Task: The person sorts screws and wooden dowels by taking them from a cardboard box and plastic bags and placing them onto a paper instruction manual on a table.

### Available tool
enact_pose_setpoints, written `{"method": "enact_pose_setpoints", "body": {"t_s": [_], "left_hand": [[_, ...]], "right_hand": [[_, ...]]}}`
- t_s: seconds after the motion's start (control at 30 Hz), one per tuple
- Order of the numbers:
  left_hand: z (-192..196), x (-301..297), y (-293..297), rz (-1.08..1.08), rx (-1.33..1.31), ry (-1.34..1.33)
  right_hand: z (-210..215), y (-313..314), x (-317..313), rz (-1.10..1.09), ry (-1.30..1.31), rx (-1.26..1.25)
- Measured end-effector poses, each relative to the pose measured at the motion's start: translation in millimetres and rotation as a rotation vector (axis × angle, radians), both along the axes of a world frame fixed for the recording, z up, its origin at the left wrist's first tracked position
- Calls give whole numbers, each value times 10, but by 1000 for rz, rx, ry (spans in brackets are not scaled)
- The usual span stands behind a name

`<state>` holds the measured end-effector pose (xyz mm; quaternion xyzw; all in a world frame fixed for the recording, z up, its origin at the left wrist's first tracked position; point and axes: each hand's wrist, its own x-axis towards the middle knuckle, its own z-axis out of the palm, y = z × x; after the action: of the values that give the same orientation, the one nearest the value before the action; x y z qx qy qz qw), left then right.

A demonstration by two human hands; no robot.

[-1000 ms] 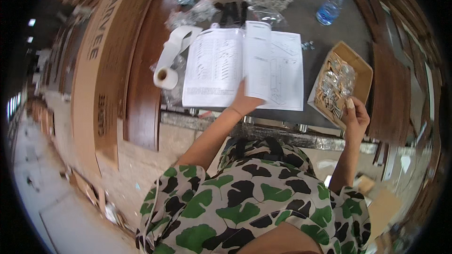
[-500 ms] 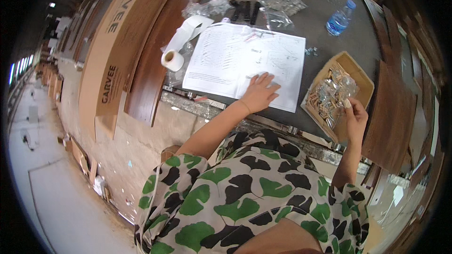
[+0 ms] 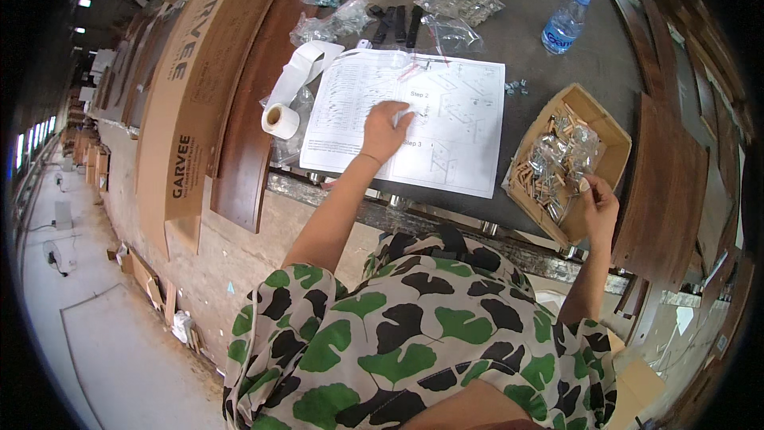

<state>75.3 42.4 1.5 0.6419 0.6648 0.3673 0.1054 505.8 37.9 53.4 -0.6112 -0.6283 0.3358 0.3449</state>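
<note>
1. The booklet (image 3: 465, 167) lies open on the table (image 3: 529, 127). The left hand (image 3: 385, 134) is over its middle, fingers bent and thumb apart; whether it pinches paper cannot be told.
2. The right hand (image 3: 601, 209) is at the near right edge of the box (image 3: 611, 143), thumb and fingers drawn together; what they grasp, if anything, is unclear.
3. Done, as far as shows: the booklet is laid open, the box set to its right.
4. Left, by judgement: dowels (image 3: 525, 177) in the box look unused, and metal bits (image 3: 516, 87) lie loose between booklet and bottle (image 3: 563, 25).
</note>
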Motion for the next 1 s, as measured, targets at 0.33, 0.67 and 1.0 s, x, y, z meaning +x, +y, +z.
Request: {"method": "enact_pose_setpoints", "body": {"t_s": [0.33,0.67,1.0], "left_hand": [[-122,-229,536,193,77,90],[-252,-221,862,231,-26,201],[-410,-441,900,130,75,52]], "right_hand": [[82,-195,-257,18,-36,59],[-46,-239,-438,85,4,16],[454,622,-1397,338,-196,155]]}}
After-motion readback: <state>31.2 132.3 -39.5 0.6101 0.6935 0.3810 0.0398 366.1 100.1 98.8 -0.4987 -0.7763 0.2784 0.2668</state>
